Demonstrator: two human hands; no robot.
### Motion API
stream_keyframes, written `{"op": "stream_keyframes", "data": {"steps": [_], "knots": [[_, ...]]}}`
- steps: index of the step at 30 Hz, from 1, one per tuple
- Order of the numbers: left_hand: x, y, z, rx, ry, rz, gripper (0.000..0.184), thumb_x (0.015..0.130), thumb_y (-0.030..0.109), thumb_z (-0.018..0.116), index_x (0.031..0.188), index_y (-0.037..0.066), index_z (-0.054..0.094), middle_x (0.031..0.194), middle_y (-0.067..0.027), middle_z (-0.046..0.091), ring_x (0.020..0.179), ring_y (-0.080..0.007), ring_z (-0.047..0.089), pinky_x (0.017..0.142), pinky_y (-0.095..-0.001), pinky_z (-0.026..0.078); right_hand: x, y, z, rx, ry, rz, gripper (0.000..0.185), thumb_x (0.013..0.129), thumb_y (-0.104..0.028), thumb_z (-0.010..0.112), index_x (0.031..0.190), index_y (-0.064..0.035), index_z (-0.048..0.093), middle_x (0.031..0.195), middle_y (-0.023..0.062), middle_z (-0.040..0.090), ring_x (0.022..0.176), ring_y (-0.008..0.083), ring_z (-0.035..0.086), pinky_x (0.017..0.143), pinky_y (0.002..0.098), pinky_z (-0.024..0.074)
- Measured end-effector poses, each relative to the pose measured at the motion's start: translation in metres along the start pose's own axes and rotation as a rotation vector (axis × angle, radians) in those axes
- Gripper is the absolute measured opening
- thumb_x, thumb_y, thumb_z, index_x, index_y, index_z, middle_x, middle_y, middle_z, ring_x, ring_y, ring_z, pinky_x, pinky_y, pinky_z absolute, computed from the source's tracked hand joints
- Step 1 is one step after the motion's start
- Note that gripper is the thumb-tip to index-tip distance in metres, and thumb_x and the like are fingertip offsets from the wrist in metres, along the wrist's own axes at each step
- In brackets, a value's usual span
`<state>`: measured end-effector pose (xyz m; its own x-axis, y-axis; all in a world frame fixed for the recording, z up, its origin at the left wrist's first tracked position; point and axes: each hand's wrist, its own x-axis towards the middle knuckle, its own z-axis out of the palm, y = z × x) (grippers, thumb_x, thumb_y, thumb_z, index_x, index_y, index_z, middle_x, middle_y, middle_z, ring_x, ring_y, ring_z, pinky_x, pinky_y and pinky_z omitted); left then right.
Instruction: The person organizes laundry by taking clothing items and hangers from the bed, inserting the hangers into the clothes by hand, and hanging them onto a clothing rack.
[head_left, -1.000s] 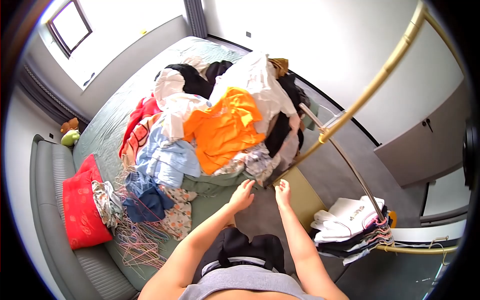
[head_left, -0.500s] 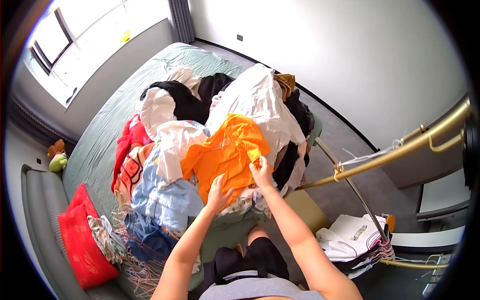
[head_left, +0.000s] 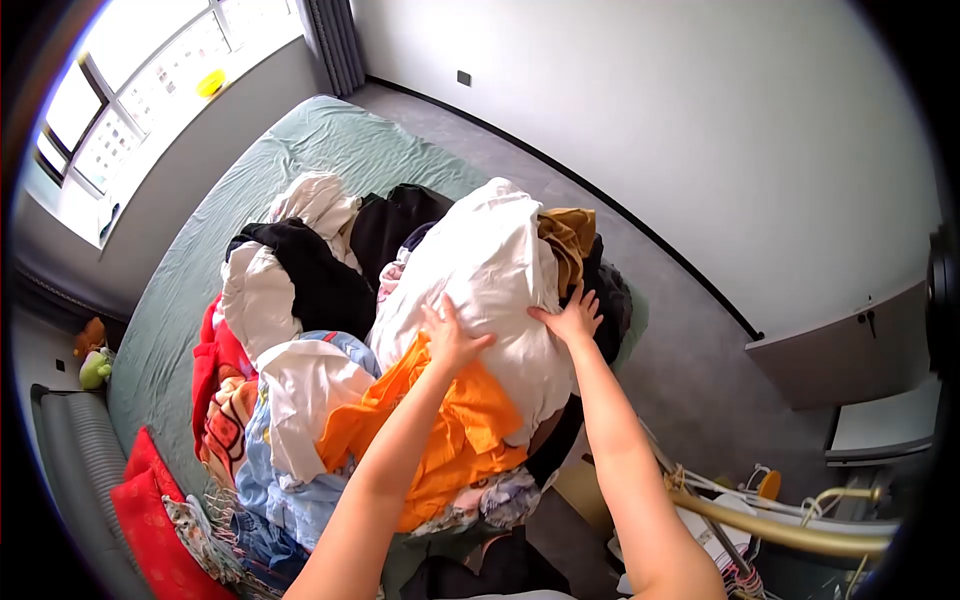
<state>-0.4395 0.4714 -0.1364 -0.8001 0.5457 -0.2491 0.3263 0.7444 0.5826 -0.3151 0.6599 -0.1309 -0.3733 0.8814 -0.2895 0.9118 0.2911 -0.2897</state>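
A large white garment (head_left: 480, 255) lies on top of the heap of clothes on the bed. My left hand (head_left: 452, 338) rests at its lower left part, fingers spread, just above the orange shirt (head_left: 465, 410). On the garment's right side is my right hand (head_left: 570, 318), also with fingers apart, below a brown garment (head_left: 568, 240). Neither hand has cloth gripped in it. Left of the orange shirt are a white shirt (head_left: 305, 395) and a light blue garment (head_left: 262, 470). Black clothes (head_left: 315, 275) lie farther back.
The green-sheeted bed (head_left: 185, 300) carries the heap. A red cushion (head_left: 165, 530) is at the lower left, near a grey headboard (head_left: 85, 460). A gold clothes rack (head_left: 780, 528) stands at the lower right, with a cabinet (head_left: 850, 350) beyond it.
Both hands have moved forward from in front of the bed, over the orange shirt, to the white garment. The view has shifted closer to the heap, and the orange shirt now looks more bunched.
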Motion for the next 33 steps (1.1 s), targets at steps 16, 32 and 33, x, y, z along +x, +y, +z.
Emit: {"op": "stream_keyframes", "data": {"steps": [16,32,33], "knots": [[-0.004,-0.074,0.012,-0.159,0.031,-0.125,0.07,0.059,0.038,0.066,0.116,0.001,0.049,0.092,-0.0235,0.062,0.092,-0.0375,0.059,0.078,-0.0423,0.046,-0.041,-0.011,0.045,0.938,-0.11,-0.142,0.038,0.065,-0.005,0.066,0.098,0.0093,0.058,0.095,0.0134,0.063,0.084,0.0213,0.06,0.075,0.0305,0.0451],[-0.405,-0.276,-0.201,-1.009,0.654,-0.151,0.046,0.064,0.005,0.057,0.109,-0.004,0.052,0.1,-0.0084,0.058,0.088,-0.018,0.056,0.078,-0.0276,0.045,-0.479,-0.154,0.041,1.081,-0.77,-0.681,0.023,0.069,-0.01,0.07,0.082,0.0061,0.062,0.077,0.0037,0.062,0.069,0.0101,0.054,0.061,0.0263,0.0442],[-0.431,-0.29,-0.21,-1.067,0.695,-0.147,0.049,0.064,0.003,0.055,0.112,-0.004,0.05,0.101,-0.0083,0.057,0.091,-0.018,0.055,0.08,-0.028,0.044,-0.51,-0.16,0.039,1.073,-0.774,-0.689,0.022,0.069,-0.009,0.071,0.082,0.0057,0.062,0.077,0.0031,0.062,0.069,0.0092,0.053,0.061,0.0261,0.0442]]}}
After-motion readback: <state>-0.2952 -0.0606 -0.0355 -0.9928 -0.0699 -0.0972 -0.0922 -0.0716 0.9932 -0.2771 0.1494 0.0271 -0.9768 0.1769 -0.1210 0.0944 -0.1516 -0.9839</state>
